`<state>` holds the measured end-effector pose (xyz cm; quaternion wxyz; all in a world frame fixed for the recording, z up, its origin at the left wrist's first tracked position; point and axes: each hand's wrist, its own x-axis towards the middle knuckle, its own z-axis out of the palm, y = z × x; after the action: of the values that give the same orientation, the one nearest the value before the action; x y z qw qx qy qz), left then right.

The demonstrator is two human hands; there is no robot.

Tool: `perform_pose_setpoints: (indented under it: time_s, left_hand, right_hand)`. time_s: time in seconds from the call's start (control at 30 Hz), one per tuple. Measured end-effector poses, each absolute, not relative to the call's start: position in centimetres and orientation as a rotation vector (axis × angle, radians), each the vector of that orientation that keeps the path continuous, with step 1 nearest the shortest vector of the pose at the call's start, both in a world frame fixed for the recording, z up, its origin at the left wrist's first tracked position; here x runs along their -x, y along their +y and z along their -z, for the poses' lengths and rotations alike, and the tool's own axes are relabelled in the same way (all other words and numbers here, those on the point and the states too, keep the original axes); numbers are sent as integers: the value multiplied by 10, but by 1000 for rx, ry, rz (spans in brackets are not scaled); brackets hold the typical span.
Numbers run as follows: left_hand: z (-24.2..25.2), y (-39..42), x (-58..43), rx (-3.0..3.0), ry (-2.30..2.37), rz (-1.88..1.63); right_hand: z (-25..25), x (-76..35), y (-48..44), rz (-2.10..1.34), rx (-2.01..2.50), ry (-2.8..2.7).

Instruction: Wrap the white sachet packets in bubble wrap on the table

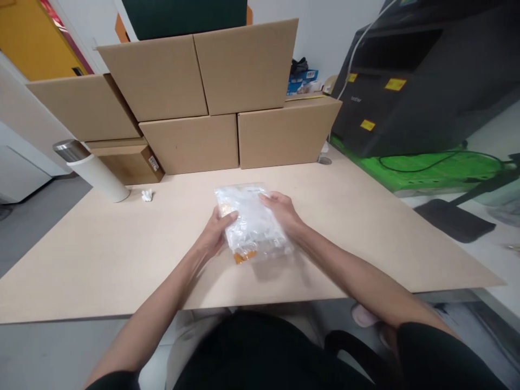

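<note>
A clear plastic packet [257, 219] with white contents is held above the tabletop [122, 254], inward from the middle of its front edge. Slippery film probably calls for light, even pressure from both sides. The packet lies between the hands: the left hand [218, 230] grips its left edge, the right hand [283, 211] its upper right, thumbs on top.

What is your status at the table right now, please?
Left hand and right hand both gripping plastic packet. Packet seemingly just above tabletop. White bottle off left, cardboard boxes behind; neither touching packet.
</note>
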<state>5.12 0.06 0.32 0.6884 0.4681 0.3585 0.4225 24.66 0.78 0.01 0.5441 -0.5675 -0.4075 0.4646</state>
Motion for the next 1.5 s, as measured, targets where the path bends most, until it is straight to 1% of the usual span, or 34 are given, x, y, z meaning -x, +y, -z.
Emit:
perform_pose_setpoints:
  time_s: [0.07, 0.17, 0.3, 0.37, 0.43, 0.6, 0.73, 0.87, 1.17, 1.3, 1.5]
  left_hand:
    - [4, 6, -54, -991, 968, -1010]
    - [15, 17, -51, -1012, 1169, -1015]
    - [30, 31, -39, -1392, 1304, -966]
    - [34, 37, -32, -1644, 1405, -963]
    - [34, 42, -24, -1883, 1440, -884]
    - [28, 51, -3, -2237, 1285, -389]
    - [24, 58, 6, -2447, 1238, -187]
    - [20, 65, 9, -2532, 1150, -119]
    - [40, 74, 14, -2409, 1126, -207]
    - [36, 75, 16, -2373, 1079, -213]
    - [22, 81, 28, -2393, 935, -42]
  right_hand:
    - [16, -239, 22, -957, 1470, -1039]
    - [31, -236, 34, -837, 1521, -1130]
    - [38, -245, 32, -391, 1514, -1628]
    - [41, -252, 28, -313, 1483, -1875]
    - [42, -260, 27, -378, 1475, -2038]
    - [35, -279, 27, -589, 1507, -2279]
    - [30, -287, 27, -702, 1494, -2402]
    - [34, -294, 29, -743, 1458, -2441]
    - [45, -296, 29, -758, 1458, -2438]
    - [46, -296, 29, -736, 1475, -2439]
    - [43, -306, 28, -750, 1451, -2539]
